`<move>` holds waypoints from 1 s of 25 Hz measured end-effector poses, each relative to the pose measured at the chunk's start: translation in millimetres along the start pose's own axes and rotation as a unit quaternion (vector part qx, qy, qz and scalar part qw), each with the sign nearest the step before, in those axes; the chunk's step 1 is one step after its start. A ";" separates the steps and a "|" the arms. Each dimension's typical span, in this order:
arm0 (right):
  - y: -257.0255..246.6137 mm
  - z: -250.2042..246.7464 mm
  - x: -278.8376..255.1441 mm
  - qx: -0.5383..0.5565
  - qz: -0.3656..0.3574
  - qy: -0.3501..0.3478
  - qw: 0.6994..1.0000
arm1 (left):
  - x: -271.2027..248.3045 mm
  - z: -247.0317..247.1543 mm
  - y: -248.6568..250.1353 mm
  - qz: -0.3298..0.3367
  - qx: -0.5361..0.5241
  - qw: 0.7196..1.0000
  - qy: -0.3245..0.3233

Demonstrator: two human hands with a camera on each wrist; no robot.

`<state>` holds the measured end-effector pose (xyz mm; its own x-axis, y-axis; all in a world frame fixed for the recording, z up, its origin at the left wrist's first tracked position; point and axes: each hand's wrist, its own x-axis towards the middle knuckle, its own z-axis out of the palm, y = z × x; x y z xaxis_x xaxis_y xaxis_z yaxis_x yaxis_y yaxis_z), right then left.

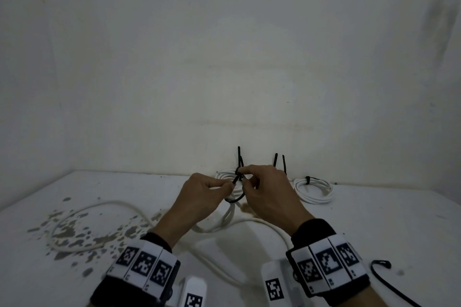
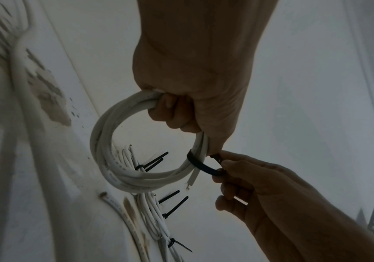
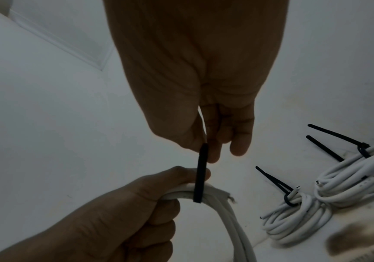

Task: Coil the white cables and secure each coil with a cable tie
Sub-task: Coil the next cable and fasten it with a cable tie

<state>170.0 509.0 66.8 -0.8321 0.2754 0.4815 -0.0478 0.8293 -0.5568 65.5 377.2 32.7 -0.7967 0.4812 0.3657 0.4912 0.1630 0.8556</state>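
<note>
a: above the tabletop (image 1: pixel 374 219): left hand (image 1: pixel 199 194) clamped on one white coil (image 2: pixel 114 150), right hand (image 1: pixel 269 194) pinching one black cable tie (image 2: pixel 200 165) looped round it.
b: count?
a: three tied coils by the wall, one loose cable (image 1: pixel 82 209) left, one spare tie (image 1: pixel 384 279) right.

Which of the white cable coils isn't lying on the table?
The coil gripped in the left hand; its tie hangs loose. The tied coils lie by the wall.
</note>
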 end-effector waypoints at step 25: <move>0.7 0.3 -1.9 0.047 0.034 -0.030 0.998 | -3.9 -6.7 3.0 0.029 0.076 0.997 -0.002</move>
<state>171.4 508.9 65.3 -0.8669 0.2967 0.4005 -0.0402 0.7593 -0.6495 67.8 370.0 36.3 -0.7643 0.4965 0.4115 0.5845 0.2639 0.7673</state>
